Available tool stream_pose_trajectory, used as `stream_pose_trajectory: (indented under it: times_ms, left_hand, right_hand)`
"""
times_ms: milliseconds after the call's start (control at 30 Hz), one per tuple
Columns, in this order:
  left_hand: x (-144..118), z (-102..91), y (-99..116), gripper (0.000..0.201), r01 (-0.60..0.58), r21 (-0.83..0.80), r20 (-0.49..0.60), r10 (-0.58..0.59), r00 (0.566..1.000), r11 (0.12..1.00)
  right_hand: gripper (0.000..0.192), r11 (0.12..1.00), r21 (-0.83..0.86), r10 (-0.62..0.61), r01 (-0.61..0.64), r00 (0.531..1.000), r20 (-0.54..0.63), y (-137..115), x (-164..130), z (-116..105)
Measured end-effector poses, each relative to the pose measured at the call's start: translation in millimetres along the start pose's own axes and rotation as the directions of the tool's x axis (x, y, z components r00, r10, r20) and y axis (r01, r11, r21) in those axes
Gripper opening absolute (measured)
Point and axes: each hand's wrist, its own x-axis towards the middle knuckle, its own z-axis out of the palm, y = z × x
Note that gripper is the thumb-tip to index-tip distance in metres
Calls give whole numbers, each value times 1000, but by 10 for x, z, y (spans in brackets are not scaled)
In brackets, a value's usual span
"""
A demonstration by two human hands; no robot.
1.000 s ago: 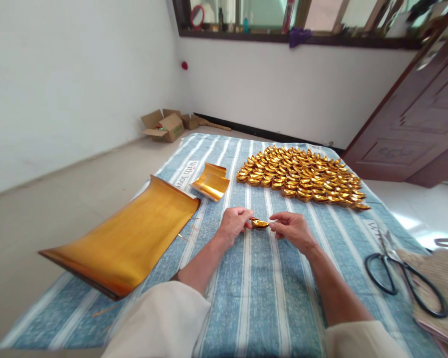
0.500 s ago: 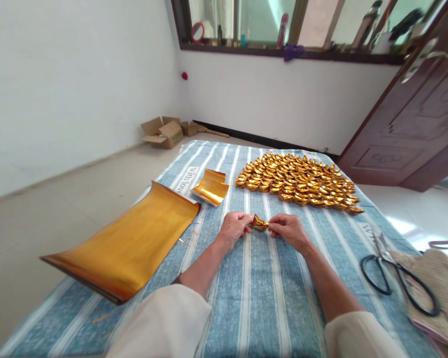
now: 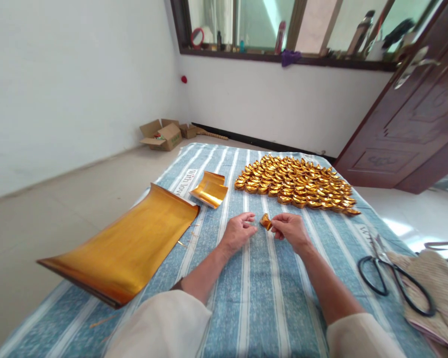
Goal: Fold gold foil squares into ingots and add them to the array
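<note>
Between the fingertips of my right hand (image 3: 291, 231) is a small folded gold paper ingot (image 3: 265, 222), held just above the striped cloth. My left hand (image 3: 239, 231) is just to its left, thumb and fingers apart, with nothing in it. Beyond my hands, many finished gold paper ingots (image 3: 294, 181) sit in close rows. A short stack of cut gold paper (image 3: 210, 190) lies to the left of them. Nearer on the left is a large curling stack of gold foil sheets (image 3: 130, 243).
Black-handled scissors (image 3: 395, 273) rest at the right, partly against a beige knitted cloth (image 3: 433, 288). A blue striped tablecloth (image 3: 261, 308) covers the table. Cardboard boxes (image 3: 162, 135) stand on the floor beyond, and a brown door (image 3: 403, 119) is at the right.
My left hand has let go of the paper ingot and opened. My right hand keeps hold of the ingot, which has turned and shifted slightly to the right.
</note>
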Motion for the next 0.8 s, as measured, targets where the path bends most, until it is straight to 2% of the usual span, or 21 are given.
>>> stream_pose_trajectory:
  times_ms: [167, 267, 333, 400, 467, 567, 667, 800]
  left_hand:
    - [-45, 110, 3, 55, -167, 127, 34, 164, 986, 978]
    - [-48, 154, 9, 46, -254, 208, 57, 248, 967, 945]
    - [-38, 158, 9, 31, -271, 217, 66, 263, 963, 938]
    - [-21, 142, 0, 22, -263, 205, 72, 253, 965, 943]
    - [2, 115, -18, 23, -242, 184, 73, 232, 970, 953]
    - [50, 78, -55, 26, -200, 145, 56, 193, 980, 969]
    - [100, 56, -89, 24, -149, 112, 17, 148, 989, 983]
    - [134, 47, -114, 23, -102, 73, -14, 103, 995, 992]
  right_hand:
    - [17, 990, -139, -6, -13, 991, -135, -28, -14, 180]
    - [13, 975, -219, -76, 42, 986, -146, -65, -37, 313]
    - [12, 964, -250, -122, 88, 985, -124, -103, -52, 376]
    - [15, 959, -256, -149, 122, 985, -88, -139, -57, 394]
    - [21, 961, -241, -156, 134, 985, -73, -158, -41, 358]
    - [30, 971, -207, -142, 117, 983, -114, -133, 33, 229]
    - [32, 981, -176, -108, 82, 985, -138, -52, 131, 101]
    - [39, 991, -122, -68, 61, 996, -58, 58, 199, 52]
